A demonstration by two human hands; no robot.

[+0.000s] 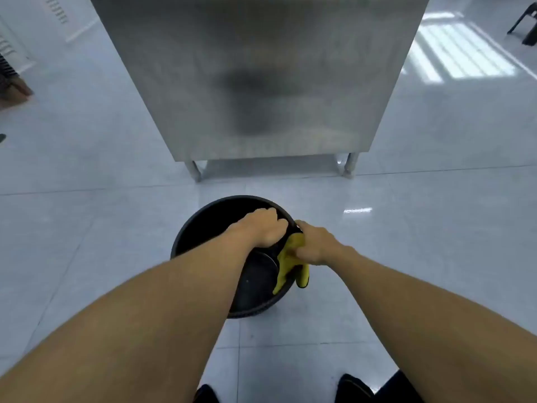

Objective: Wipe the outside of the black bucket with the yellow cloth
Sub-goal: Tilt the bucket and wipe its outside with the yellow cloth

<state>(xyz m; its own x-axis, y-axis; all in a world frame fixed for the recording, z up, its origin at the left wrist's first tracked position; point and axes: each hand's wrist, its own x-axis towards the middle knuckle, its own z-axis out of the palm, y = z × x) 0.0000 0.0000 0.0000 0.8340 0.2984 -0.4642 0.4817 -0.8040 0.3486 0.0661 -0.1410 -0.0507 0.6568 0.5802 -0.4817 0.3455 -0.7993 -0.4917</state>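
The black bucket (pixel 203 225) stands on the pale tiled floor just in front of me, seen from above. My left hand (pixel 261 228) is closed over its rim on the right side. My right hand (pixel 316 245) holds the yellow cloth (pixel 290 257) bunched against the bucket's right rim and outer wall. Part of the cloth hangs down outside the wall, and part drapes just inside the rim. My left forearm hides the near left of the bucket.
A stainless steel table (pixel 261 82) on metal legs (pixel 350 165) stands directly beyond the bucket. Glossy floor tiles spread to both sides. A dark chair (pixel 527 24) is at far right. My dark shoes (pixel 354 388) show at the bottom edge.
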